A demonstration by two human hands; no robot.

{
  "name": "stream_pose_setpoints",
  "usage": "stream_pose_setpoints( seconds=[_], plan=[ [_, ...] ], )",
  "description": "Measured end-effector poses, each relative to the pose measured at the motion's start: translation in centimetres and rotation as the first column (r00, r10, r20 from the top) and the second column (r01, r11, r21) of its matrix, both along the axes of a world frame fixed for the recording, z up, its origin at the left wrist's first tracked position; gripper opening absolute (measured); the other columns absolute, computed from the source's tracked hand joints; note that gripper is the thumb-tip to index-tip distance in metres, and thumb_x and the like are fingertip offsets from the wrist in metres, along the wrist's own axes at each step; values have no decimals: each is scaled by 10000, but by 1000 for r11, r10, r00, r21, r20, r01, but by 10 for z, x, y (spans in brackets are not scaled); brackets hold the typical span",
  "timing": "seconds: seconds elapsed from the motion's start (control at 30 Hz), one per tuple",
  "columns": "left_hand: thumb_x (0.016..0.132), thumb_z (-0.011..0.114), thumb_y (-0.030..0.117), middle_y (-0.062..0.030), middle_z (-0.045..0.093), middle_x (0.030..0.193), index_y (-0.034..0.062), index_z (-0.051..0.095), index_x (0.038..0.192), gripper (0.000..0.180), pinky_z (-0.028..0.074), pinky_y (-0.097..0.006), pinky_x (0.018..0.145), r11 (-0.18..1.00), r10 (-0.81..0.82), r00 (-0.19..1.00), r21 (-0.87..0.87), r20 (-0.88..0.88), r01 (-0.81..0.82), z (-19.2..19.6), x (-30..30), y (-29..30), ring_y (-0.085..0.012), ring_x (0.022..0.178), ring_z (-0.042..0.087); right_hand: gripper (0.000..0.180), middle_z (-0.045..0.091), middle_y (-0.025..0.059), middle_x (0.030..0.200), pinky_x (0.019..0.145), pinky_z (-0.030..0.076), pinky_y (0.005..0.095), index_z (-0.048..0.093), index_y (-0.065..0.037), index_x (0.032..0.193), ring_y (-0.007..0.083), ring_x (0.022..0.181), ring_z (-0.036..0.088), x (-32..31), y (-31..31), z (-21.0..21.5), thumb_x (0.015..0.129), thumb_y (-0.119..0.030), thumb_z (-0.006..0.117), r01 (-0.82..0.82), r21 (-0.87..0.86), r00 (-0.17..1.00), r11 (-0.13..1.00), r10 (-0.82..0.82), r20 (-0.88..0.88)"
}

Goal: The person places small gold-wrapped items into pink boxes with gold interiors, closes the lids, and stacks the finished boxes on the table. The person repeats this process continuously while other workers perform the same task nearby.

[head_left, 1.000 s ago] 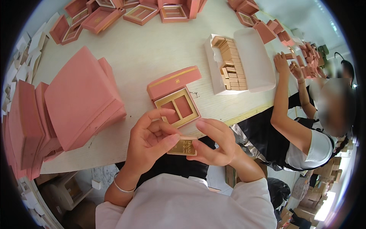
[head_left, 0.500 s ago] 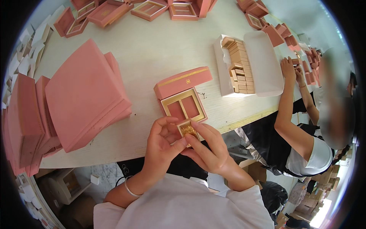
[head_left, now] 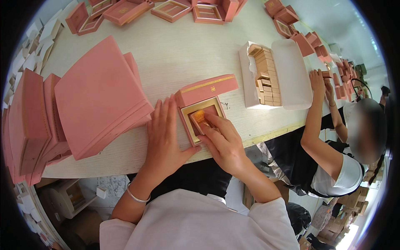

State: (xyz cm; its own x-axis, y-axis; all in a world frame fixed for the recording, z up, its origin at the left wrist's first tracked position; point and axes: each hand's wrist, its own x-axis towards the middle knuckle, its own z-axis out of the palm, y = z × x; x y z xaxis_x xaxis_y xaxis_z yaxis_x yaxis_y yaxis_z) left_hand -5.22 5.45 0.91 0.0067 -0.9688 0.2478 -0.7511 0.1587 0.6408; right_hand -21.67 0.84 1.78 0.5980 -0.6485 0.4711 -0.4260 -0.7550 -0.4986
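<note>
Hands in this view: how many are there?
4: left hand at the open pink box, right hand over it, co-worker's two hands at upper right; others may be hidden.

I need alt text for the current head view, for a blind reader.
A person's right hand holds a small gold block at an open pink box; the left hand lies beside the box. Farther right, a white carton holds more gold blocks.

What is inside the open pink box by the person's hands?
A small gold-faced block, held tilted by the right hand, shows in or just above it, beside pink lining. The block and fingers cover the rest.
</note>
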Motion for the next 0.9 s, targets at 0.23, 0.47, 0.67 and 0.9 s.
stream_pose_setpoints(
  seconds=[0.23,0.47,0.67,0.9],
  plan=[
    [616,816,263,-177,214,1461,6,82,1430,1126,98,-620,1038,1000,-14,993,-14,-120,12,-11,-6,-3,-369,1313,258,335,517,261,1095,750,501,375,546,88,998,350,933,552,-3,7,10,688,-19,616,-55,-78,972,995,36,-233],
    [605,820,277,-198,293,1408,16,121,1427,1111,155,-625,1012,998,9,993,-58,-119,-16,-15,-9,-3,-382,1303,277,394,464,258,1055,722,509,370,526,112,1004,349,933,533,10,14,34,639,-18,597,-11,-48,880,999,-13,-476],
    [609,821,269,-227,318,1372,27,125,1430,1103,229,-635,956,1000,11,995,-24,-104,-13,-15,-8,-2,-399,1297,284,353,456,211,1072,719,508,348,546,83,1040,324,921,548,1,3,27,696,5,572,-49,122,936,991,88,-342],
    [574,846,265,-212,273,1410,-9,71,1420,1179,96,-625,1049,1000,-12,996,-15,-85,11,-15,-8,-4,-365,1301,300,355,516,143,983,717,504,363,593,0,1057,301,860,568,-11,-36,33,705,45,585,-197,362,926,911,294,-237]
  ],
)
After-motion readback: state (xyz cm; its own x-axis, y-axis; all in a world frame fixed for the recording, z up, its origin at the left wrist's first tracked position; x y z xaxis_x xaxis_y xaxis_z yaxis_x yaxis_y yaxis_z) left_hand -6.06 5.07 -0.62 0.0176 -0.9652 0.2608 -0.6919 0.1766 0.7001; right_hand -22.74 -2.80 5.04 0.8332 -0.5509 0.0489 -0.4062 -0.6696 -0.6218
